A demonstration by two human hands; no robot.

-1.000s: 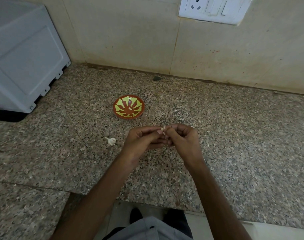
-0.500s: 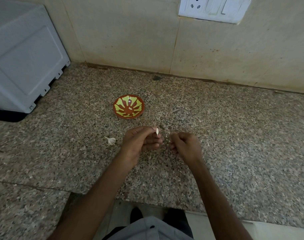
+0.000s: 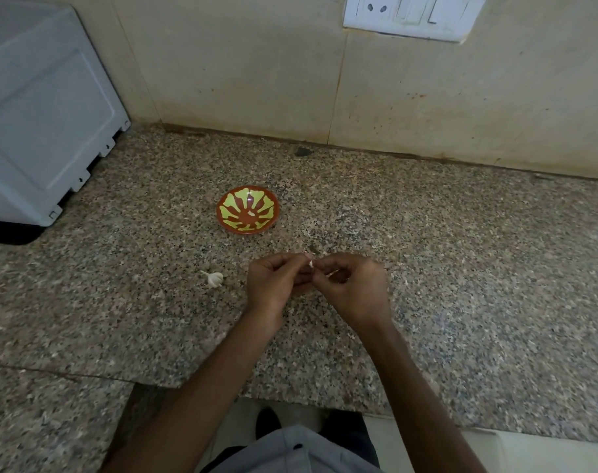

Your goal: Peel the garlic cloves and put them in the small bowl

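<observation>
L hand [image 3: 277,285] curled, thumb & forefinger pinching a garlic clove [image 3: 310,264] above the granite counter [image 3: 461,285] — R hand [image 3: 355,288] meets it fingertip to fingertip, pinching the same clove. A garlic bulb [image 3: 214,278] lies on the counter just left of L hand. The small bowl [image 3: 219,213] sits beyond the hands, apart from them — pale fleck near its centre, can't tell if that's a clove.
</observation>
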